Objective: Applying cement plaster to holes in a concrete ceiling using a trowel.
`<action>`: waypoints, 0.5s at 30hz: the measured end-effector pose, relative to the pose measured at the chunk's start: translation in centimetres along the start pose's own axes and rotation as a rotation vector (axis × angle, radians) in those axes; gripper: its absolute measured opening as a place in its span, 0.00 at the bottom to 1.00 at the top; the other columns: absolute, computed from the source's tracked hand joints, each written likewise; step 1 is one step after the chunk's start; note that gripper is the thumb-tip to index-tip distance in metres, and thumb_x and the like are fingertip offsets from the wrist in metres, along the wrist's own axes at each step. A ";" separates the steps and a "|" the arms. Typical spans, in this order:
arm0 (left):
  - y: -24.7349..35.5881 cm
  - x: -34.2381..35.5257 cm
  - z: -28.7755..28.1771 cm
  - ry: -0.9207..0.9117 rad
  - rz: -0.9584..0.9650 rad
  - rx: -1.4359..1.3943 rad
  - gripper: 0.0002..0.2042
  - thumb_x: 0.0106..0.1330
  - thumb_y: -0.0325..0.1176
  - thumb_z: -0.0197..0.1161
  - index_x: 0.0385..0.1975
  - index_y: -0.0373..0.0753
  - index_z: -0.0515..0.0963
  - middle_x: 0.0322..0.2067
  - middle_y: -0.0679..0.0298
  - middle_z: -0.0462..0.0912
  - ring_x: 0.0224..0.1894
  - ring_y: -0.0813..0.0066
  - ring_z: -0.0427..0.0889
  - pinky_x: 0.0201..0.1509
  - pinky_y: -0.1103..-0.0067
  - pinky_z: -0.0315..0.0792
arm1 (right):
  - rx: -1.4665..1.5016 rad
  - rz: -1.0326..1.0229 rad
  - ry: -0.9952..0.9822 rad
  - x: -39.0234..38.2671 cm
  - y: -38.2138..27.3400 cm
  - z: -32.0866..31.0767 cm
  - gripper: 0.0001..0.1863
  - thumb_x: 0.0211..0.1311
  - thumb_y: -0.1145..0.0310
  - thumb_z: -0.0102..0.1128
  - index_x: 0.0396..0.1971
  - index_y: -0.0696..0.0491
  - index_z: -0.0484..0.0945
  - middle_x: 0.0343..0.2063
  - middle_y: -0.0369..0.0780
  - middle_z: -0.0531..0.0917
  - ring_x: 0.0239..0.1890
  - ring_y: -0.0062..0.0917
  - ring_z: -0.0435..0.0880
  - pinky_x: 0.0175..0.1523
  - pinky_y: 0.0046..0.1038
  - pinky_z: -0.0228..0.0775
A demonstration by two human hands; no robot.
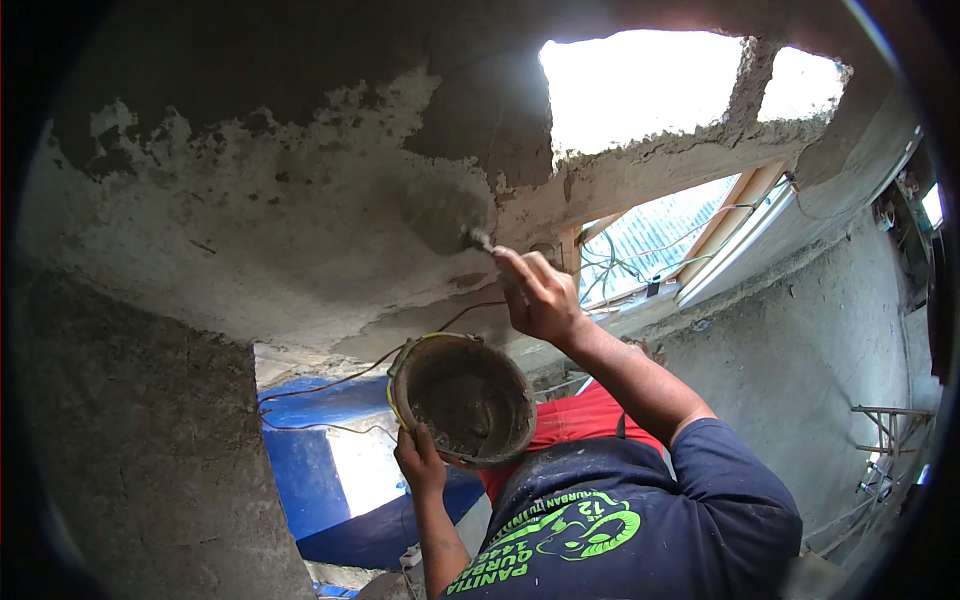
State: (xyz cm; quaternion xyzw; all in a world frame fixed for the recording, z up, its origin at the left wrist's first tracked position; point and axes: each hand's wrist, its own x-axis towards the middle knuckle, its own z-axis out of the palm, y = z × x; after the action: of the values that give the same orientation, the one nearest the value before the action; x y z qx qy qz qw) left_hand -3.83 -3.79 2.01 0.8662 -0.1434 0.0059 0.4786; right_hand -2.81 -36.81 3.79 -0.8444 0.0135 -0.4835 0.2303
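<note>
My left hand (421, 462) grips the side of a round, mortar-stained bucket (397, 405), holding it tilted so its inside shows. Grey wet mortar (465, 410) coats the bottom and inner wall of the bucket. Higher up, the fingers of my right hand (541, 295) are closed round the handle of a trowel (473, 238). Its blade is smeared by motion and lies at the wall (270, 230), where I cannot tell if it touches. Darker and paler plaster patches cover that wall around the trowel.
Two bright openings (750, 95) with rough edges sit above a wood-framed window (735, 215) strung with loose wires. A brown cable (345, 378) runs behind the bucket. Blue wall surfaces (305, 480) show through an opening at lower left. A ladder-like frame (885, 430) stands far right.
</note>
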 end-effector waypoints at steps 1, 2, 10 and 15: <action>-0.2 0.0 -0.1 -0.004 -0.010 0.006 0.18 0.79 0.40 0.53 0.46 0.28 0.78 0.36 0.46 0.87 0.39 0.49 0.87 0.43 0.65 0.76 | 0.032 -0.013 0.090 0.3 0.3 0.2 0.31 0.61 0.76 0.59 0.67 0.54 0.71 0.32 0.42 0.78 0.28 0.35 0.83 0.28 0.34 0.79; -0.6 0.1 -0.2 -0.009 -0.011 0.010 0.18 0.79 0.40 0.53 0.45 0.28 0.78 0.35 0.46 0.87 0.38 0.51 0.87 0.42 0.66 0.76 | 0.018 0.017 0.114 0.7 0.6 0.3 0.32 0.61 0.76 0.59 0.68 0.54 0.70 0.32 0.42 0.78 0.29 0.36 0.83 0.29 0.34 0.79; -0.5 0.5 -0.1 0.007 -0.015 0.060 0.14 0.78 0.36 0.54 0.32 0.31 0.73 0.20 0.57 0.75 0.22 0.63 0.74 0.28 0.68 0.66 | -0.181 0.227 -0.091 -7.1 7.5 1.8 0.35 0.59 0.81 0.62 0.69 0.49 0.71 0.39 0.48 0.82 0.35 0.47 0.84 0.37 0.40 0.79; -0.9 0.4 -0.2 0.018 0.038 0.077 0.14 0.78 0.36 0.54 0.34 0.30 0.75 0.21 0.56 0.77 0.23 0.62 0.76 0.28 0.67 0.67 | 0.017 0.268 -0.187 -12.1 6.8 -1.3 0.33 0.60 0.77 0.62 0.69 0.47 0.71 0.40 0.52 0.84 0.38 0.51 0.85 0.39 0.46 0.80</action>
State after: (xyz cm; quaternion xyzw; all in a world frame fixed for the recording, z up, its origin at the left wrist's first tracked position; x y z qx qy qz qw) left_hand -3.18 -3.30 1.44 0.8811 -0.1555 0.0282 0.4458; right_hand -8.96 -40.37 -8.23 -0.8743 0.1006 -0.3679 0.3003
